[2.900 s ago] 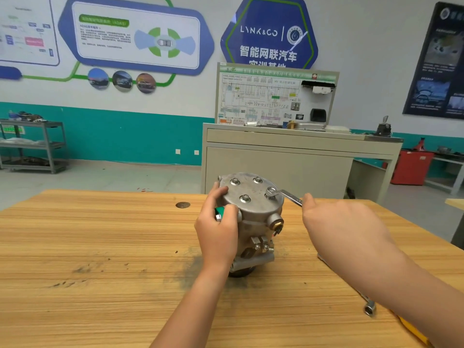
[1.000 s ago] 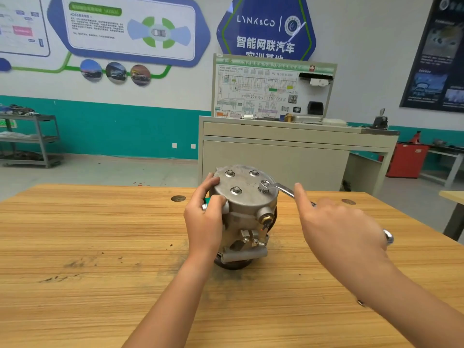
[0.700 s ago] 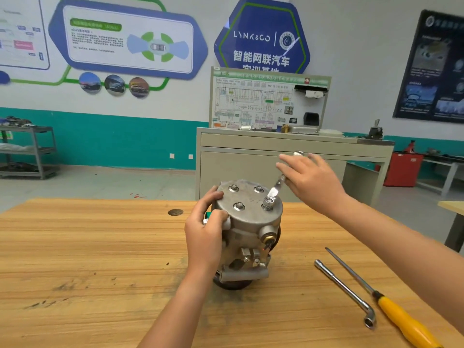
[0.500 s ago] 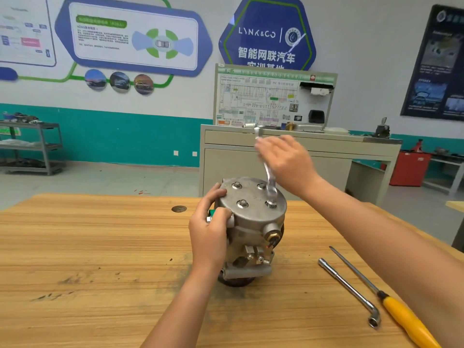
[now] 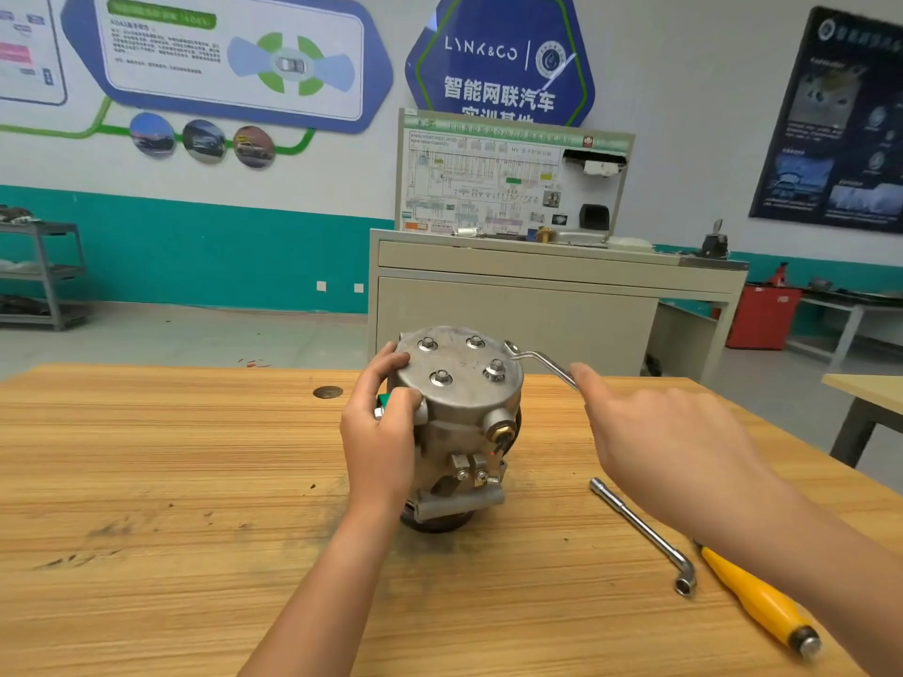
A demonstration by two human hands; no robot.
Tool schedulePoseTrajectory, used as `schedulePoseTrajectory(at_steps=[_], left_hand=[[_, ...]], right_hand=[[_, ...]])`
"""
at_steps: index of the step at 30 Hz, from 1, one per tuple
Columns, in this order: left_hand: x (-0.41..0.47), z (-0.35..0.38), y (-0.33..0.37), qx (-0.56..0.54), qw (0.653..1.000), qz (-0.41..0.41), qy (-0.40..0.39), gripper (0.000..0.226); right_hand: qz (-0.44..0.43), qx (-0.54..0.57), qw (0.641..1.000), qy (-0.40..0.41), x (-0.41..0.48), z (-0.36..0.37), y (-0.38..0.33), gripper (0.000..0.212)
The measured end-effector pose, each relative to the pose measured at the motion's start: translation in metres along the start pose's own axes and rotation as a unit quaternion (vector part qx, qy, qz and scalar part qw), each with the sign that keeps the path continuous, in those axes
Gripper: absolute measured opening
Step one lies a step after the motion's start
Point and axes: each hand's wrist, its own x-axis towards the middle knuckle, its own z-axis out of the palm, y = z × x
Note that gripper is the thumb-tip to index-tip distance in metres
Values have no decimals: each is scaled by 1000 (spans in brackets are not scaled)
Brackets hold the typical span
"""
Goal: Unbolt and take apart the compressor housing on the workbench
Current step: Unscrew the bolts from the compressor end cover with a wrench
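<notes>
Head view: yellow-handled screwdriver [image 5: 757, 598] and L-shaped socket key [image 5: 645, 530] lie side by side on workbench [image 5: 146, 481], right front. Left hand [image 5: 381, 432] grips side of compressor housing [image 5: 464, 412], upright at bench centre. Right hand [image 5: 659, 442] grasps wrench [image 5: 542, 361] handle, index finger straight along it; wrench head at housing's far right top edge. Four bolts [image 5: 441, 377] in top plate. Beige cabinet [image 5: 513, 310] behind.
</notes>
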Motion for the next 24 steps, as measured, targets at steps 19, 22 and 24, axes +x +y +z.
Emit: schedulePoseTrajectory(at_steps=[19, 22, 24], left_hand=[[-2, 9, -2, 48, 998, 23, -16, 31], [-2, 5, -3, 33, 999, 27, -1, 39], [-2, 3, -4, 24, 999, 22, 6, 39]], right_hand=[[-68, -55, 990, -108, 9, -23, -19, 64], [-90, -80, 988, -97, 15, -30, -12, 44], [-98, -83, 988, -91, 15, -28, -12, 46]])
